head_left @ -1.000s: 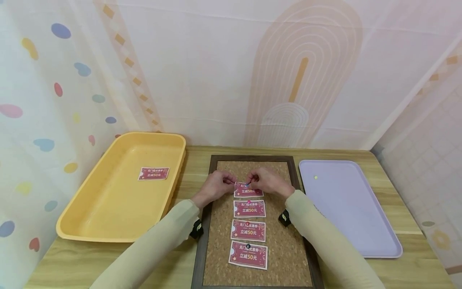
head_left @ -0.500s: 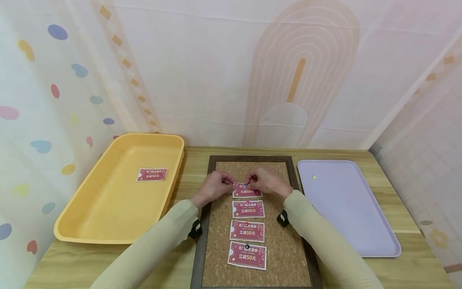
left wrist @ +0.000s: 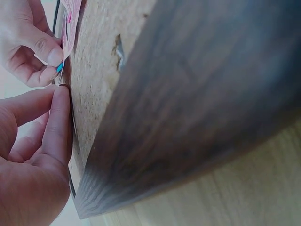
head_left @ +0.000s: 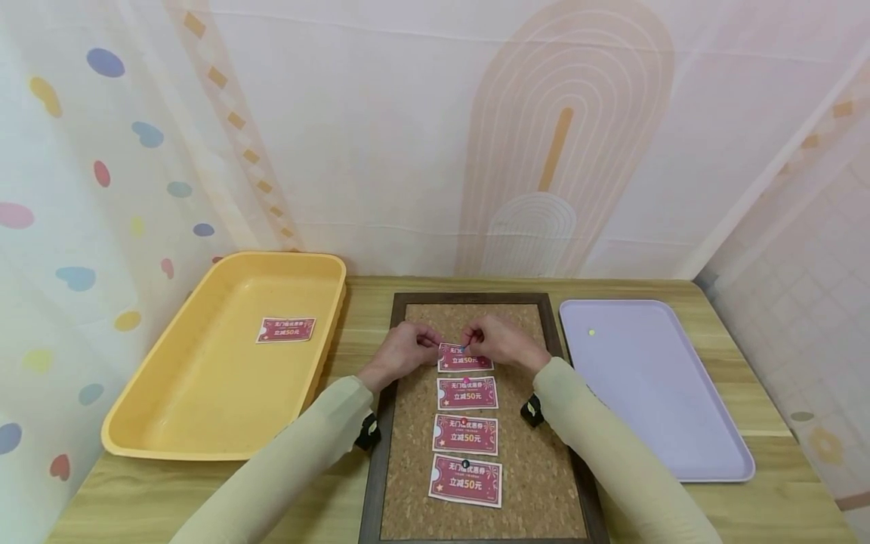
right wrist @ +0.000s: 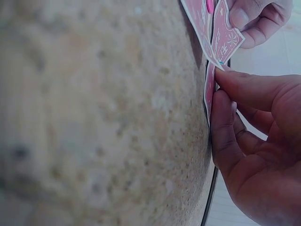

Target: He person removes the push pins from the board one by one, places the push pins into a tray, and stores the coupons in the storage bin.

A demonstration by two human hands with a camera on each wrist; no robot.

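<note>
A cork board in a dark wooden frame lies in the middle of the table, with a column of red coupons pinned to it. My left hand pinches the left edge of the top coupon. My right hand pinches a blue pushpin at that coupon's top edge. In the left wrist view my left hand has thumb and forefinger together at the board, beside the blue pushpin. In the right wrist view the top coupon lifts off the cork next to my right hand.
A yellow tray stands on the left with one red coupon in it. A lilac tray on the right holds a small yellow-green pin. Three more coupons stay pinned lower on the board.
Both hands stay at the top coupon; only the view shifts slightly.
</note>
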